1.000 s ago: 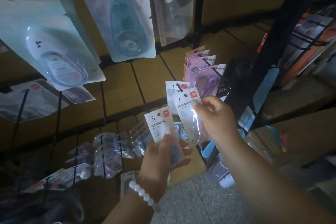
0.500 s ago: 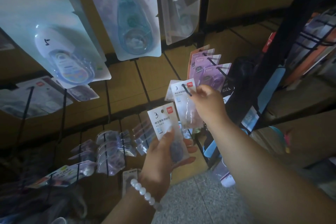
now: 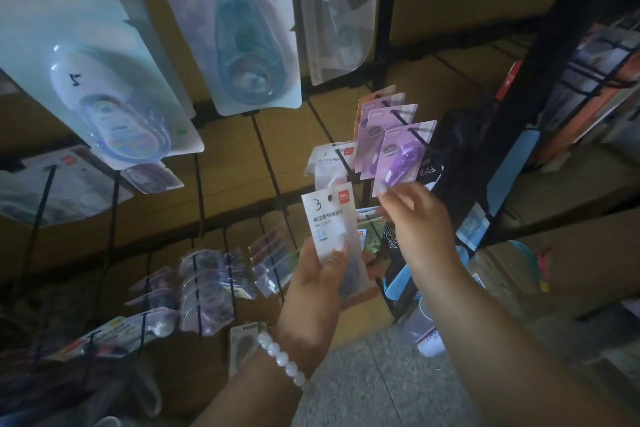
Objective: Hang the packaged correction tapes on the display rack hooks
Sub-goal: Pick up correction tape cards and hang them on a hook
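The left hand (image 3: pixel 317 291), a white bead bracelet (image 3: pixel 280 359) on its wrist, pinches a flat white-and-clear correction tape packet (image 3: pixel 330 229) marked with a handwritten "3", printed "No.71410" and a red logo square. Just above that packet, a matching packet (image 3: pixel 330 158) hangs on a black wire hook (image 3: pixel 343 160), beside glossy purple blister cards (image 3: pixel 398 152). To the packet's right, the right hand (image 3: pixel 414 218) reaches up with loosely curled fingers, holding nothing visible.
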Motion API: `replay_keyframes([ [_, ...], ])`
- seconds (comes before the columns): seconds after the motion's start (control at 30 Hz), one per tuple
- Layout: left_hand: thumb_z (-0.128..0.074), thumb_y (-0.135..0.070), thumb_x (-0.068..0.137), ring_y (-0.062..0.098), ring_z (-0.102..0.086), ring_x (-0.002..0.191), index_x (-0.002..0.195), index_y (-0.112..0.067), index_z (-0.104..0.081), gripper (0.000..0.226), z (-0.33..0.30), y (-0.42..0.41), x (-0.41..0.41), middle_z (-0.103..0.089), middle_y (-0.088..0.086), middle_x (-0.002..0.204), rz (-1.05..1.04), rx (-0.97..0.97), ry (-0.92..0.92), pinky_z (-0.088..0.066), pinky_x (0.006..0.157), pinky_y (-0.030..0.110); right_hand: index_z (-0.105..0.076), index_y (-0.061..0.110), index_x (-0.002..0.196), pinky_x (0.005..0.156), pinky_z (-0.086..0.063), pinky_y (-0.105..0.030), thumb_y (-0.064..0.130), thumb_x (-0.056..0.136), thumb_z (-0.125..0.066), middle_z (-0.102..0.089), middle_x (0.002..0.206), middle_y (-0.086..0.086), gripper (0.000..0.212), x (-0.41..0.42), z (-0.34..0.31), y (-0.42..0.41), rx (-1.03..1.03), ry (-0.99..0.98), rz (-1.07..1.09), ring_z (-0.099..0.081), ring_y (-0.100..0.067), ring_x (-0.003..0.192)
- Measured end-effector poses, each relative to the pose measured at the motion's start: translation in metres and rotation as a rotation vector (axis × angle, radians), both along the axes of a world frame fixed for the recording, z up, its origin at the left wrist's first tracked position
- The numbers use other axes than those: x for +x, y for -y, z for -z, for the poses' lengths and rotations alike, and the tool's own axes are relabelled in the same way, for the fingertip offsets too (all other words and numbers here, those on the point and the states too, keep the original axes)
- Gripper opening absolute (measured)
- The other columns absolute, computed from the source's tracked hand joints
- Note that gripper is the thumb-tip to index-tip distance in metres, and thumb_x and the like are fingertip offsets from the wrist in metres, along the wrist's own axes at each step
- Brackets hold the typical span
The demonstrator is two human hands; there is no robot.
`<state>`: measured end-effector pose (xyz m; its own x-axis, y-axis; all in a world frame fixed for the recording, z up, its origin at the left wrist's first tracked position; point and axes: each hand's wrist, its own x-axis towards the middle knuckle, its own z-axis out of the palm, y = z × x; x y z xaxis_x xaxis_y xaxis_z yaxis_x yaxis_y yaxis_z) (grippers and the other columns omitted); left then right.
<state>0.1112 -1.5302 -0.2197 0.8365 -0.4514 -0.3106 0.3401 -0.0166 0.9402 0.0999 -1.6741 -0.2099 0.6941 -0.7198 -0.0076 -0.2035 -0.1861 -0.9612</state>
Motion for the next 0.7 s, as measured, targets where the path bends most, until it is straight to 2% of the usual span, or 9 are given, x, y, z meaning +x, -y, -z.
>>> replay_keyframes([
  [0.07, -0.043, -0.029, 0.101, 0.027, -0.073, 0.089, 0.126, -0.022, -0.054, 0.028, 0.002, 0.004, -0.001, -0.071, 0.013, 0.111, 0.042, 0.053, 0.058, -0.062, 0.071, 0.040, -0.066, 0.009, 0.085, 0.070, -0.045, -0.032, 0.047, 0.082, -0.059, -0.068, 0.082, -0.008, 0.038, -0.018, -0.003, -0.012, 0.084, 0.037, -0.126, -0.064, -0.018, 0.077],
  [0.13, -0.047, -0.040, 0.098, 0.030, -0.071, 0.099, 0.127, -0.027, -0.054, 0.032, 0.001, 0.008, -0.002, -0.072, 0.007, 0.114, 0.080, 0.097, 0.096, -0.058, 0.084, 0.053, -0.070, 0.015, 0.086, 0.075, -0.051, -0.035, 0.039, 0.081, -0.064, -0.072, 0.086, -0.005, 0.025, -0.024, -0.003, -0.017, 0.191, 0.097, -0.176, -0.067, -0.018, 0.083],
  [0.17, -0.049, -0.043, 0.096, 0.031, -0.070, 0.101, 0.125, -0.028, -0.055, 0.033, 0.000, 0.010, -0.003, -0.072, 0.005, 0.114, 0.092, 0.103, 0.106, -0.056, 0.088, 0.056, -0.070, 0.016, 0.085, 0.076, -0.051, -0.034, 0.031, 0.082, -0.068, -0.073, 0.085, -0.003, 0.016, -0.023, -0.004, -0.016, 0.221, 0.123, -0.157, -0.068, -0.016, 0.081],
  [0.23, -0.049, -0.037, 0.098, 0.029, -0.069, 0.100, 0.122, -0.026, -0.057, 0.027, -0.004, 0.015, -0.002, -0.072, 0.002, 0.113, 0.108, 0.113, 0.139, -0.055, 0.089, 0.051, -0.069, 0.017, 0.079, 0.071, -0.049, -0.024, 0.018, 0.082, -0.069, -0.071, 0.075, 0.004, 0.003, -0.020, -0.005, -0.013, 0.201, 0.170, -0.123, -0.064, -0.007, 0.073],
  [0.3, -0.050, -0.034, 0.098, 0.030, -0.069, 0.098, 0.115, -0.025, -0.062, 0.022, -0.006, 0.021, 0.002, -0.074, 0.000, 0.104, 0.080, 0.122, 0.160, -0.056, 0.086, 0.049, -0.066, 0.020, 0.075, 0.063, -0.045, -0.010, 0.012, 0.082, -0.068, -0.066, 0.066, 0.011, 0.010, -0.016, -0.007, -0.010, 0.160, 0.200, -0.111, -0.057, 0.001, 0.063],
  [0.37, -0.055, -0.042, 0.091, 0.027, -0.072, 0.092, 0.100, -0.026, -0.068, 0.023, -0.009, 0.026, 0.008, -0.076, -0.003, 0.091, -0.018, 0.127, 0.163, -0.058, 0.086, 0.052, -0.064, 0.023, 0.071, 0.057, -0.041, -0.005, 0.011, 0.082, -0.068, -0.064, 0.059, 0.015, 0.017, -0.012, -0.007, -0.006, 0.136, 0.211, -0.085, -0.054, 0.005, 0.056],
  [0.5, -0.060, -0.039, 0.092, 0.034, -0.072, 0.085, 0.078, -0.020, -0.066, 0.024, -0.013, 0.037, 0.023, -0.076, 0.009, 0.085, -0.177, 0.120, 0.179, -0.058, 0.085, 0.051, -0.065, 0.022, 0.074, 0.056, -0.042, -0.005, 0.019, 0.082, -0.069, -0.066, 0.062, 0.013, 0.010, -0.006, -0.001, 0.003, 0.106, 0.168, -0.025, -0.056, 0.006, 0.057],
  [0.6, -0.061, -0.034, 0.093, 0.022, -0.069, 0.072, 0.075, -0.018, -0.064, 0.024, -0.015, 0.042, 0.031, -0.073, 0.002, 0.074, -0.207, 0.106, 0.189, -0.059, 0.081, 0.046, -0.065, 0.020, 0.075, 0.061, -0.045, -0.014, 0.025, 0.082, -0.070, -0.066, 0.069, 0.010, 0.009, 0.000, 0.004, 0.007, 0.090, 0.138, 0.000, -0.058, -0.001, 0.063],
  [0.7, -0.060, -0.032, 0.093, 0.018, -0.064, 0.069, 0.077, -0.010, -0.064, 0.028, -0.014, 0.044, 0.035, -0.069, 0.006, 0.073, -0.209, 0.134, 0.205, -0.059, 0.082, 0.047, -0.065, 0.019, 0.075, 0.057, -0.042, -0.009, 0.026, 0.082, -0.069, -0.065, 0.068, 0.011, 0.011, 0.005, 0.007, 0.010, 0.068, 0.112, 0.017, -0.057, 0.002, 0.059],
])
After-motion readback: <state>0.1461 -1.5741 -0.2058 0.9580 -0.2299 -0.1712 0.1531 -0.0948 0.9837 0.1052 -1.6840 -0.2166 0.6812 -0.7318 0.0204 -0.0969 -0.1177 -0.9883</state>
